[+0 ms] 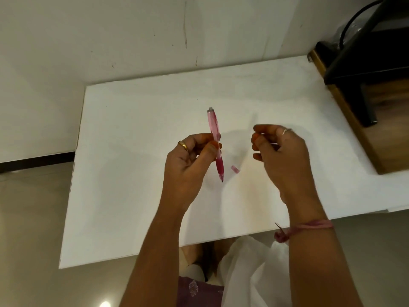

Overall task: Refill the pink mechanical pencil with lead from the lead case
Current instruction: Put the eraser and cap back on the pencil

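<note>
Holding the pink mechanical pencil at mid-barrel, the left hand has its thumb and curled fingers pinched round it above the white surface. The pencil stands nearly upright in the view, its pale capless end toward twelve o'clock and its dark tip toward six o'clock, clear of the surface as far as can be judged. A gold ring sits on one left finger.

At three o'clock from the pencil, well apart from it, the right hand hovers with its fingers curled inward. Something thin seems to be pinched between its fingertips, perhaps a lead or the lead case, but the blur there hides what it is. A silver ring shows on one right finger, and a pink thread bracelet is tied round that wrist.

A small pink cap lies flat on the surface between the two hands, just beside the pencil tip at about two o'clock from it. At the far right, a dark stand rests on a wooden ledge.
</note>
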